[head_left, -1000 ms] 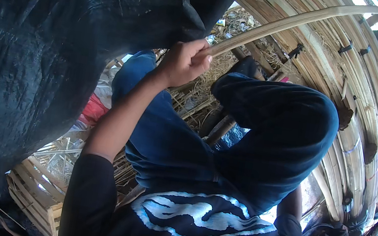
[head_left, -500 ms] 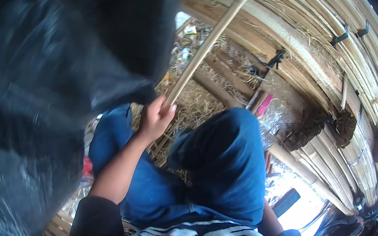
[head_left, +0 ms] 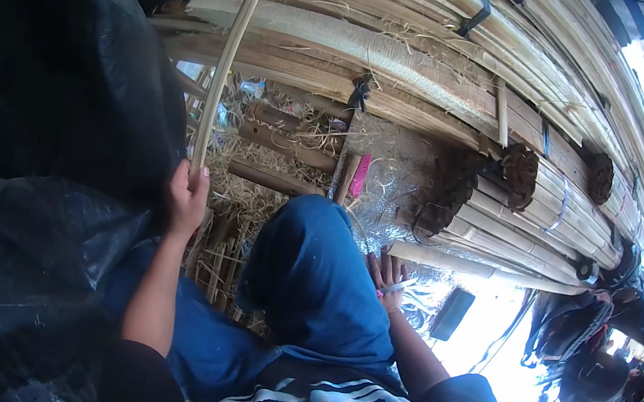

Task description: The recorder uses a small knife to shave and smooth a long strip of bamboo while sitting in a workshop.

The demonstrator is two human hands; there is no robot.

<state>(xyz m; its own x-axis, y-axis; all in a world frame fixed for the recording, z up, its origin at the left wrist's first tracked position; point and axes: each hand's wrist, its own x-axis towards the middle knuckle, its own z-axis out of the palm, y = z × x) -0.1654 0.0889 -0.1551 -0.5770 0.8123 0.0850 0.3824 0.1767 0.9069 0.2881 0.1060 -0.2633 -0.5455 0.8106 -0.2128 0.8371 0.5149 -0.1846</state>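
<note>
A long, slender bamboo pole [head_left: 238, 36] rises from my left hand [head_left: 188, 198], which is closed around its lower end. It stands nearly upright in the picture and crosses in front of the stacked slats. My right hand [head_left: 388, 285] is low beside my raised knee [head_left: 315, 271], its fingers in shadow. A narrow, pale, blade-like strip [head_left: 401, 285] shows against those fingers, with a pinkish bit near it. What exactly this hand grips is hard to make out.
Bundles of split bamboo [head_left: 545, 198] and long planks [head_left: 306, 34] lie ahead and to the right, some tied with black bands. Black plastic sheeting [head_left: 55, 184] hangs at the left. Shavings and a pink brush-like block [head_left: 360, 175] lie ahead. A dark rectangular block [head_left: 451, 314] is at the right.
The view has swung right, so the pole, my knees and the slats appear farther left. My right hand, largely behind the knee before, now shows. My left hand still grips the pole.
</note>
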